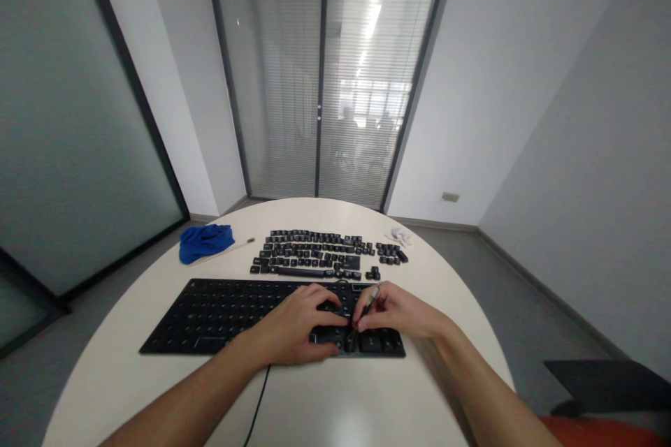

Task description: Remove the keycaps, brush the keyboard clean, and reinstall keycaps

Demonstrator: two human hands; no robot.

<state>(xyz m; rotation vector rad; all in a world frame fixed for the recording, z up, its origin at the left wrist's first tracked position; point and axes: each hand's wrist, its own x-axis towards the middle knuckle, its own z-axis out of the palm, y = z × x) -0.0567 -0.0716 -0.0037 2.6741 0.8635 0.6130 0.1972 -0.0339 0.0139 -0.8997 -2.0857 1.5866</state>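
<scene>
A black keyboard (pixel 231 311) lies on the table, most of its keycaps off and a few still on at its right end. My left hand (pixel 301 325) rests over the keyboard's right half, fingers apart, thumb and fingertips touching it near the bare key posts. Beside it, my right hand (pixel 391 311) is closed around a slim pen-like tool (pixel 371 299), silver and dark, held tilted with its lower end down at the keyboard. The tool's exact kind and tip are too small to make out. Rows of loose black keycaps (pixel 309 251) are laid out behind the keyboard.
A blue cloth (pixel 205 242) lies at the back left, with a thin-handled brush (pixel 231 249) by it. A crumpled white tissue-like piece (pixel 401 235) sits at the back right. The keyboard's cable (pixel 256 408) runs toward the front edge of the round table (pixel 325 412). A dark chair part (pixel 608 384) stands at the right.
</scene>
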